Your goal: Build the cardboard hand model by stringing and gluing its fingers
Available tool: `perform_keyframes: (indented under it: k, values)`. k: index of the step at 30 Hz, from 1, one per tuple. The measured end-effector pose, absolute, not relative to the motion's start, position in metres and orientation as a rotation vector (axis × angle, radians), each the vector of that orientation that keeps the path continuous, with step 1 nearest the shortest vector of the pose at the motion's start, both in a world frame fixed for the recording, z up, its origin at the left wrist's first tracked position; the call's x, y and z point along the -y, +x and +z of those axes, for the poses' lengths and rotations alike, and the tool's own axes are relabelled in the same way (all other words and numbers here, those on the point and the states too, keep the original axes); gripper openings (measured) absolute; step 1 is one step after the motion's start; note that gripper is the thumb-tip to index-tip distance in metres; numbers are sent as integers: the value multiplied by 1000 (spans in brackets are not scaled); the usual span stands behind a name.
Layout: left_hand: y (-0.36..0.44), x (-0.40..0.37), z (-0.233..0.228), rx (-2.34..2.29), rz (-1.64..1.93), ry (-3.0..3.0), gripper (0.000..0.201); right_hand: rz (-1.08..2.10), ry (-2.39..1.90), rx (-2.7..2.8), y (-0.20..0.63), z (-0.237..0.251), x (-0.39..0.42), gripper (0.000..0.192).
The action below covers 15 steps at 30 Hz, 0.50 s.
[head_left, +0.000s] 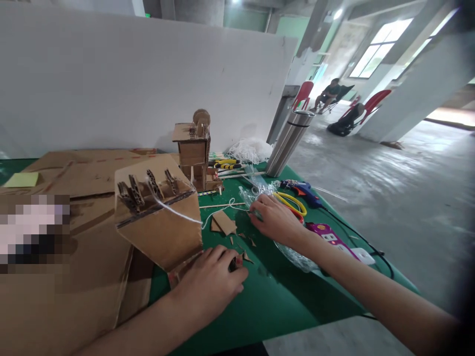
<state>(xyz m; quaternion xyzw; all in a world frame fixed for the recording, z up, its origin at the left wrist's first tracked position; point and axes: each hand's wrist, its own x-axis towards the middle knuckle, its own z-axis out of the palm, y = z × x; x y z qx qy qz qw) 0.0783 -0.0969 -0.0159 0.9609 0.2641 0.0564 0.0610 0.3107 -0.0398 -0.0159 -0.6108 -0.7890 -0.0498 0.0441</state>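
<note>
My left hand (214, 277) rests low over the green table beside a cardboard box model (163, 222). Its fingers are curled around something dark, mostly hidden. Several corrugated cardboard pieces stand upright on the model's top, and a white string (178, 215) trails from them across to the fingers of my right hand (274, 220). That hand is closed, fingertips down beside crinkled clear plastic (297, 257); what it grips, if anything, is hidden. Small cardboard scraps (224, 222) lie between the two hands. Yellow and red loops (291, 203) sit just beyond my right hand.
A cardboard tower (193, 153) with a round disc stands behind, near yellow-black pliers (226, 163). On the right are a steel flask (289, 143), a blue glue gun (306, 192) with its cord, and a purple power strip (330, 235). Large cardboard sheets (92, 257) cover the left.
</note>
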Motion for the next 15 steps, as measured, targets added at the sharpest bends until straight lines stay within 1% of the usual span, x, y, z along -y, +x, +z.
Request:
perform_keyframes:
  k: [5, 10, 13, 15]
  values:
    - [77, 98, -16, -780, 162, 2905, 15, -77, -1866, 2407, 306, -20, 31, 14]
    - [76, 98, -14, -796, 172, 2898, 14, 18, -1806, 2383, 299, -18, 29, 17]
    - [76, 98, -14, -812, 160, 2877, 15, 90, -1747, 2320, 299, -8, 38, 16]
    - [75, 98, -14, -813, 160, 2874, 14, 132, -1709, 2256, 304, 5, 49, 11]
